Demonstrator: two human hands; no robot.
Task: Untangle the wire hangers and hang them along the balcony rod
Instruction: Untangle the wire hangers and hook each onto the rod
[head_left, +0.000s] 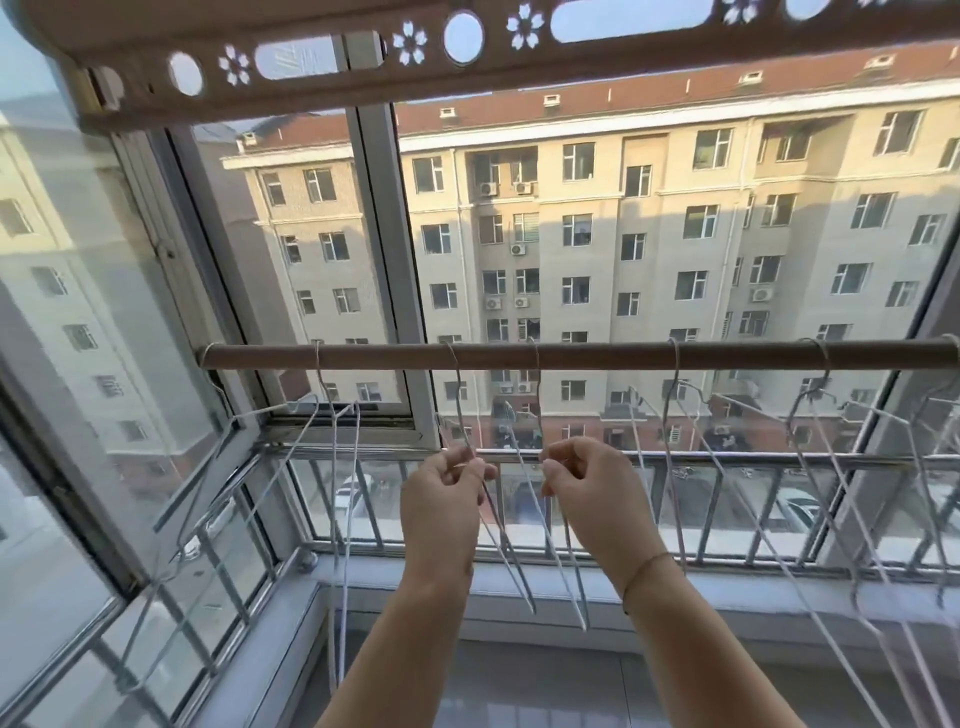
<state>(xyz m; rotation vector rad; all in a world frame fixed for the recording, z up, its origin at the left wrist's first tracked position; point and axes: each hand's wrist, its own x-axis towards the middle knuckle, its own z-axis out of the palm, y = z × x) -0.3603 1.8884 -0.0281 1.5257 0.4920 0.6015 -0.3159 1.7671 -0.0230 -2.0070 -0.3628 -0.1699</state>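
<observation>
Pinching one hanger (518, 571) in left hand (441, 499), second hanger (538, 400) in right hand (582, 488), both hooked on rod (597, 356), bare rod either side

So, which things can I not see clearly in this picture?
- Head view: the rod runs past the right edge, so its right end is cut off.
- The middle hangers: the left hand and right hand cover where the wires cross; tangled or not, cannot tell.
- The left hangers: thin, blurred wires; number unclear.
</observation>
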